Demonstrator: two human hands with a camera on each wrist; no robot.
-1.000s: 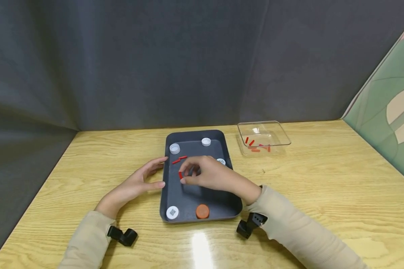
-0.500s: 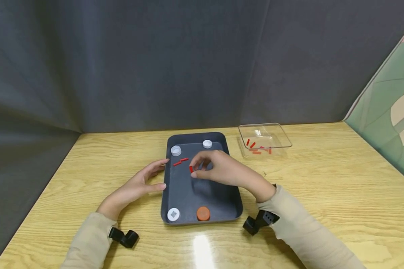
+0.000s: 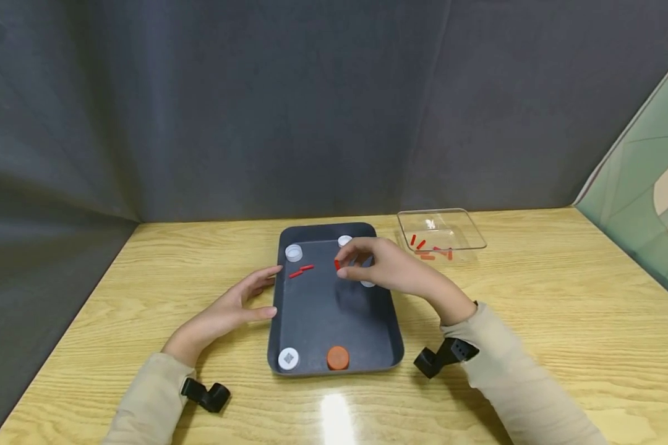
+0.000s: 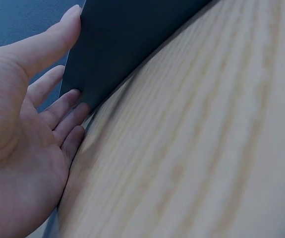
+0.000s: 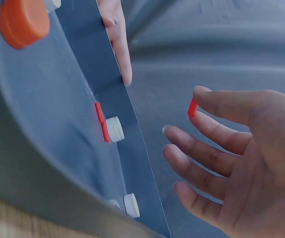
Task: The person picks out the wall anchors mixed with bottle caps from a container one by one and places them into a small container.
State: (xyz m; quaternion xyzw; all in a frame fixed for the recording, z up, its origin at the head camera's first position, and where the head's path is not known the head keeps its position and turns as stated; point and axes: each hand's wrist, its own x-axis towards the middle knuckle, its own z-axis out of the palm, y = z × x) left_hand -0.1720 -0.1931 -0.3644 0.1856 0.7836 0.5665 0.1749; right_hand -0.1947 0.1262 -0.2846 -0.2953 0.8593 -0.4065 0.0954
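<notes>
Thumb and index finger of my right hand [image 3: 389, 266] pinch a small red stick [image 5: 192, 106], held above the dark grey tray [image 3: 317, 324]. Two more red sticks [image 3: 295, 274] lie end to end on the tray floor, left of that hand. My left hand [image 3: 231, 309] has its fingers spread along the tray's left side, thumb and fingertips right at the wall [image 4: 117, 44]. A white bottle cap [image 3: 293, 253] stands at the tray's back left. Another white cap [image 3: 344, 241] is at the back, and a third is mostly hidden by the right hand.
At the tray's near end lie a white cap [image 3: 288, 358] with a square mark and an orange cap [image 3: 338, 357]. A clear plastic box [image 3: 442, 211] with several red sticks stands beyond the tray to the right. A dark curtain [image 3: 289, 111] closes off the back.
My right hand has moved right and away from me over the tray, carrying the red stick. The left hand stays at the tray's left side. The view has shifted slightly.
</notes>
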